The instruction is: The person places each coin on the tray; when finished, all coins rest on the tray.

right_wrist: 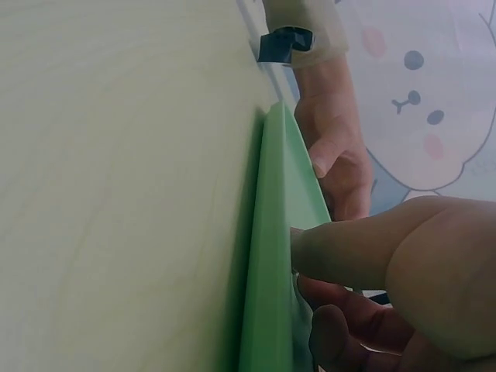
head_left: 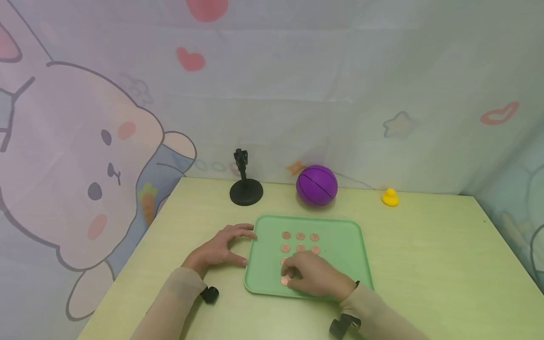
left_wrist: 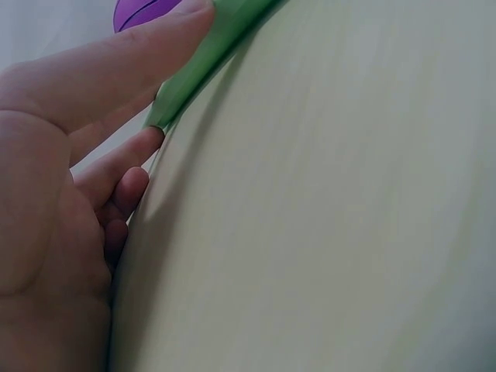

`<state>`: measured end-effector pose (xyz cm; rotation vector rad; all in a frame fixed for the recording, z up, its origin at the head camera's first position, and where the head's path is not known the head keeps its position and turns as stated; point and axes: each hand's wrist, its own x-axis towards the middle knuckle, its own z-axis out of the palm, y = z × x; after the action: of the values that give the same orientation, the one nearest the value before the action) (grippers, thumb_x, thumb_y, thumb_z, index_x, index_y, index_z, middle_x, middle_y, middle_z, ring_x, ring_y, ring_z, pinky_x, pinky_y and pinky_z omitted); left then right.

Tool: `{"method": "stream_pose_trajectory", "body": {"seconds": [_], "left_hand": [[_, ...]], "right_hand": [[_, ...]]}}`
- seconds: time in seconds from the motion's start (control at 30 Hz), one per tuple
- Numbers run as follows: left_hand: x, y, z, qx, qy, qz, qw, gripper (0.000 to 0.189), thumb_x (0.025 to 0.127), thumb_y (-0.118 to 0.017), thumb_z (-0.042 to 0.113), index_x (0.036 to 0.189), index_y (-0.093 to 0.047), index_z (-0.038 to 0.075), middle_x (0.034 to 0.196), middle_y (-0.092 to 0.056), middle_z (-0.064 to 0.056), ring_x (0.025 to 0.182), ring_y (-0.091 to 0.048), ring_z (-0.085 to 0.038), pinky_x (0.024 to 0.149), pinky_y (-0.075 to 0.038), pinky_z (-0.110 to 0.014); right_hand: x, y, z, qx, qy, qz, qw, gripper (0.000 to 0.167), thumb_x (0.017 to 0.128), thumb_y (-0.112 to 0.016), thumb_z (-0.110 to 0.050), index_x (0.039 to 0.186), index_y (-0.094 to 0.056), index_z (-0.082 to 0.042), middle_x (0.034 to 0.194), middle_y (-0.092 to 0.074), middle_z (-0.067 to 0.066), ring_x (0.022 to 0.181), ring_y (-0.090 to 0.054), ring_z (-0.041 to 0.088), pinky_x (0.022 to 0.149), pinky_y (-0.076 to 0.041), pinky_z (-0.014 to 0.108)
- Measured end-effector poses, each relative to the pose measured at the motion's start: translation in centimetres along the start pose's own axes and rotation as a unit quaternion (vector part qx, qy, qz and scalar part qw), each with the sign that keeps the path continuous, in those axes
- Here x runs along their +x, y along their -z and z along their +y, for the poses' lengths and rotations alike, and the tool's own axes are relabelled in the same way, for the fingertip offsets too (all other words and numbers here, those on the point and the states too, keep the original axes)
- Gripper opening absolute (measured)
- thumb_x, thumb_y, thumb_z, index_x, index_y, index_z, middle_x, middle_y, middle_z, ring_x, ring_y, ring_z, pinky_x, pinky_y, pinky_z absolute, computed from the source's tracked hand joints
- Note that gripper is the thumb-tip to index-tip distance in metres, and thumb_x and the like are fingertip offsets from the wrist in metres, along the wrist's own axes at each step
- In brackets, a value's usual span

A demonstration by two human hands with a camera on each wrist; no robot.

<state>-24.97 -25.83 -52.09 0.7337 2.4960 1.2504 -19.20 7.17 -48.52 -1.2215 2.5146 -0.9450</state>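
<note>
Several copper-coloured coins (head_left: 300,236) lie in rows on a green tray (head_left: 344,236). My right hand (head_left: 314,276) is low over the tray's near part. Its curled fingers and thumb pinch one coin (head_left: 285,281) at the tray surface, in the leftmost column; the hand covers part of the row behind. At the tray's left rim, my left hand (head_left: 218,248) spreads thumb and fingers, the tips touching the edge. In the left wrist view those fingers (left_wrist: 116,70) reach the green rim. The right wrist view hides the coin behind the tray wall (right_wrist: 267,256).
Behind the tray, a purple ball (head_left: 317,185) stands on the pale table (head_left: 425,264). A black stand with a round base (head_left: 246,192) is left of it, and a yellow rubber duck (head_left: 390,197) sits at the back right. A printed cloth hangs behind.
</note>
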Motion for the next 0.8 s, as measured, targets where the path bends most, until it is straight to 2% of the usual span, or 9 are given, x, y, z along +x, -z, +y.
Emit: {"method": "stream_pose_trajectory", "body": {"seconds": [0.37, 0.5, 0.7, 0.8], "left_hand": [[-0.2, -0.1, 0.0, -0.010, 0.006, 0.003, 0.9999, 0.065, 0.076, -0.095, 0.026, 0.136, -0.069, 0.025, 0.162, -0.045, -0.003, 0.148, -0.032, -0.033, 0.118, -0.023, -0.063], [-0.1, -0.1, 0.0, -0.007, 0.008, 0.001, 0.9999, 0.066, 0.075, -0.095, 0.027, 0.136, -0.069, 0.026, 0.162, -0.045, -0.003, 0.149, -0.031, -0.033, 0.119, -0.022, -0.063], [0.3, -0.2, 0.2, -0.015, 0.008, -0.001, 0.9999, 0.067, 0.075, -0.095, 0.026, 0.137, -0.069, 0.025, 0.162, -0.045, -0.003, 0.149, -0.031, -0.033, 0.120, -0.022, -0.063], [0.4, -0.2, 0.2, -0.016, 0.014, -0.001, 0.9998, 0.071, 0.075, -0.095, 0.027, 0.140, -0.066, 0.025, 0.162, -0.045, -0.002, 0.148, -0.033, -0.032, 0.120, -0.023, -0.062]], "right_hand": [[0.5, -0.3, 0.3, -0.010, 0.003, 0.004, 0.9999, 0.011, 0.090, -0.079, -0.007, 0.092, -0.077, -0.019, 0.082, -0.065, -0.013, 0.069, -0.054, 0.005, 0.072, -0.049, 0.022], [0.2, 0.0, 0.7, 0.000, -0.005, 0.014, 0.9999, 0.010, 0.092, -0.077, -0.010, 0.098, -0.077, -0.017, 0.084, -0.066, -0.013, 0.072, -0.056, 0.003, 0.073, -0.051, 0.023], [-1.6, 2.5, 2.8, 0.021, -0.007, 0.066, 0.9976, 0.021, 0.091, -0.072, -0.002, 0.109, -0.076, -0.011, 0.087, -0.069, -0.009, 0.069, -0.057, 0.000, 0.069, -0.053, 0.024], [-3.2, 4.3, 4.3, 0.020, -0.027, 0.088, 0.9955, 0.019, 0.092, -0.074, -0.003, 0.110, -0.075, -0.010, 0.089, -0.068, -0.009, 0.071, -0.058, 0.003, 0.068, -0.053, 0.025]]}}
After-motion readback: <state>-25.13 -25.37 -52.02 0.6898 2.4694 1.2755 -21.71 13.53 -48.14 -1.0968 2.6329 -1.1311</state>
